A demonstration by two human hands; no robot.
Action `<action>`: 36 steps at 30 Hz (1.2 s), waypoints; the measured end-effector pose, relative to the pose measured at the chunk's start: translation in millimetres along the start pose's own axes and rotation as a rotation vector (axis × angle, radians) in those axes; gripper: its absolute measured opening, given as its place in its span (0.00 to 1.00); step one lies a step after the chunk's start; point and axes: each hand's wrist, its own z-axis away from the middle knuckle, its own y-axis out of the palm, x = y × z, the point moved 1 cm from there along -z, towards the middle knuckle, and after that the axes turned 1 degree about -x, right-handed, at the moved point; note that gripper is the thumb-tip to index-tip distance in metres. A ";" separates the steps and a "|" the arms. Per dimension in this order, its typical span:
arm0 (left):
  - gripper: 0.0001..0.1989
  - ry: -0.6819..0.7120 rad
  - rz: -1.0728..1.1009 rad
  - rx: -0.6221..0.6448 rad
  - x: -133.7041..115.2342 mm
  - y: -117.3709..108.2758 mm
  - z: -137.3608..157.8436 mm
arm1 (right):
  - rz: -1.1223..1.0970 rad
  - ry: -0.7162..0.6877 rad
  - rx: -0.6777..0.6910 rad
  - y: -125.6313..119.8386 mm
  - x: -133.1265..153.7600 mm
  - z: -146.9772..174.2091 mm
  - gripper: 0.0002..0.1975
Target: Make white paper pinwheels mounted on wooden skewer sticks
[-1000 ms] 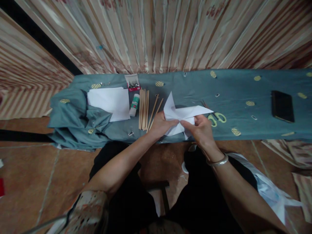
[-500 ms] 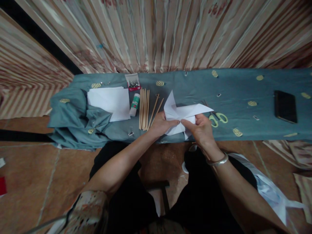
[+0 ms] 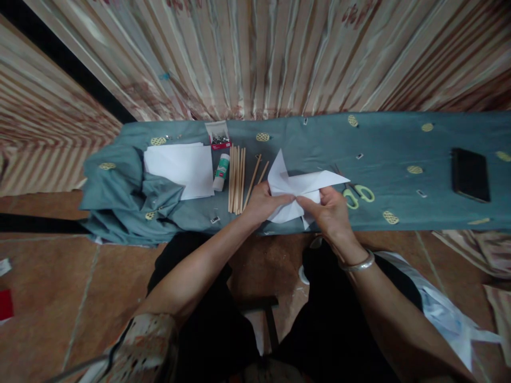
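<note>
A white paper pinwheel [image 3: 297,183], its points folded in toward the middle, is held just over the near part of the cloth. My left hand [image 3: 263,205] grips its left side, with the thumb pressed near the centre. On the right side, my right hand [image 3: 332,210] pinches the paper, its thumb tip almost meeting the left one. The fingers beneath the paper are hidden. Green-handled scissors [image 3: 364,193] lie just right of my right hand. Several wooden sticks [image 3: 237,181] lie left of my left hand, two of them apart from the bunch.
A glue stick [image 3: 221,173], a stack of white paper [image 3: 179,165] and a small open box of metal pins [image 3: 219,139] lie on the left of the green cloth [image 3: 303,143]. A black phone [image 3: 470,174] rests far right. Striped curtains [image 3: 255,58] hang behind.
Both hands keep their hold on the pinwheel, which has barely moved. The whole view has shifted very slightly.
</note>
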 end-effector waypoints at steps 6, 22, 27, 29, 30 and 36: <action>0.16 0.001 -0.014 -0.003 0.6 -2.1 0.1 | 0.021 -0.003 0.028 1.8 -2.4 1.1 0.21; 0.17 0.018 -0.109 0.016 3.0 -8.6 -3.1 | 0.047 -0.003 0.015 2.0 -0.7 0.5 0.21; 0.15 0.019 -0.127 -0.017 4.6 -8.0 -3.0 | 0.043 -0.019 0.014 2.3 -1.6 1.2 0.22; 0.14 0.023 -0.127 -0.029 3.4 -7.4 -2.2 | 0.053 -0.021 0.009 2.2 -2.2 0.8 0.21; 0.14 0.026 -0.119 -0.029 2.7 -7.0 -1.7 | 0.052 -0.022 0.009 2.2 -2.3 0.6 0.21; 0.13 0.018 -0.077 -0.034 0.5 -5.1 1.0 | 0.031 -0.034 0.022 3.7 -1.4 0.8 0.22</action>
